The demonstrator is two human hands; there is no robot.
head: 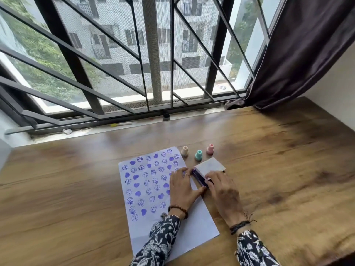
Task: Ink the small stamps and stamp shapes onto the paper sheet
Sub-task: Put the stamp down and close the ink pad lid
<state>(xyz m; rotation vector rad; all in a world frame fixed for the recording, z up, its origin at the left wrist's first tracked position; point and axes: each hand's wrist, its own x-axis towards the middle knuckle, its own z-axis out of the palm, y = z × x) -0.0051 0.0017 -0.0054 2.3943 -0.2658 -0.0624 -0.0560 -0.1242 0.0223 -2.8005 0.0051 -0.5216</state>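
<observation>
A white paper sheet (pixel 146 187) lies on the wooden table, covered with several purple hearts and smiley prints. At its right edge sits the ink pad (pixel 200 176), its clear lid (pixel 209 166) raised and its purple pad showing. My left hand (pixel 182 191) rests on the sheet with fingertips touching the pad's left side. My right hand (pixel 222 192) holds the pad's near right end. Three small stamps stand upright just beyond: a cream stamp (pixel 184 151), a teal stamp (pixel 198 155) and a pink stamp (pixel 210 149).
The wooden table (pixel 278 179) runs to a window sill with black bars. On the sill lie a small dark cap (pixel 166 116), a yellow-tipped stick (pixel 121 124) and a crumpled scrap (pixel 67 131). A dark curtain (pixel 299 54) hangs at the right.
</observation>
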